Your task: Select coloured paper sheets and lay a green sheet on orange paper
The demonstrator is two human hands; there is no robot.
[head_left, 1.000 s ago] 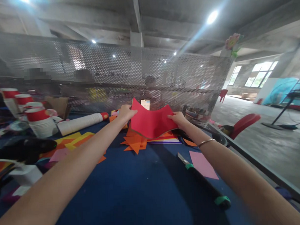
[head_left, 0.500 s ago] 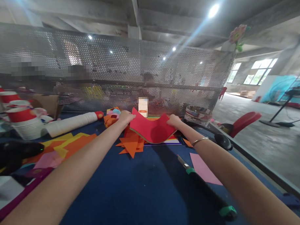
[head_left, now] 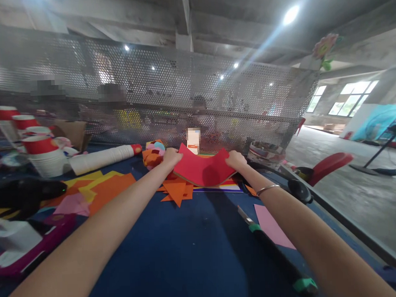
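A red sheet point(head_left: 203, 169), which looks like thick felt or foam, hangs in a sagging curve between my two hands. My left hand point(head_left: 172, 159) is closed on its left corner, and my right hand point(head_left: 237, 160) grips the right corner. Orange pointed pieces point(head_left: 177, 191) lie on the table just below the sheet's left side. Under its lower edge, white and purple sheets point(head_left: 219, 189) show in part; the rest is hidden. Nearer to me, a utility knife point(head_left: 276, 252) with a black and green handle rests beside a pink sheet point(head_left: 274, 228).
Stacked paper cups point(head_left: 42, 156) stand at the left, with a long row of cups point(head_left: 104, 159) lying down. Orange and yellow sheets point(head_left: 111, 190), a black tool point(head_left: 27, 195) and a purple object point(head_left: 55, 240) are nearby. A perforated metal screen point(head_left: 170, 89) rises behind, with people beyond it.
Both hands still hold the red sheet, which sags a little less deeply and is spread slightly wider. The whole view has shifted slightly, so things appear farther right.
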